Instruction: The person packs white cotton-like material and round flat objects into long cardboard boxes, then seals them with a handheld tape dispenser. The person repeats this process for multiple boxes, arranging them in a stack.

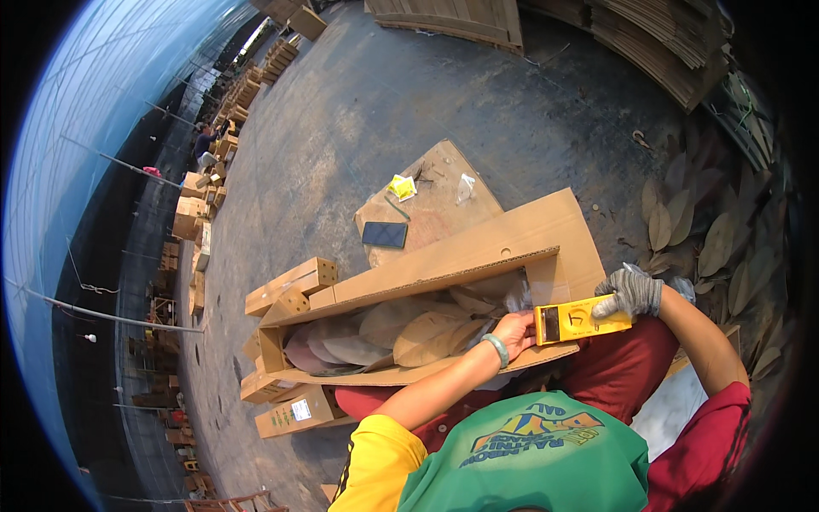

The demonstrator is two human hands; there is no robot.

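Observation:
My right hand [619, 296], in a grey knit glove, is closed round the back end of a yellow box-shaped hand tool [579, 321] that bears writing. At the tool's dark front end, the fingers of my bare left hand [517, 331] grip its edge, with the fingertips partly hidden. A pale green bangle [497, 351] circles the left wrist. Under both hands, a long open cardboard carton [441, 272] lies across my lap with one side flap standing up. Large brown and purplish dried-looking leaves [422, 333] fill it, and clear plastic film [519, 294] shows near its right end.
Beyond the carton, a flat cardboard sheet [441, 192] bears a phone [384, 234] and small yellow packets [402, 187]. Long cartons [291, 285] lie at the left. Leafy stems [697, 217] spread at the right, below stacked flat cardboard [652, 45]. Far off, another person [206, 142] is among boxes.

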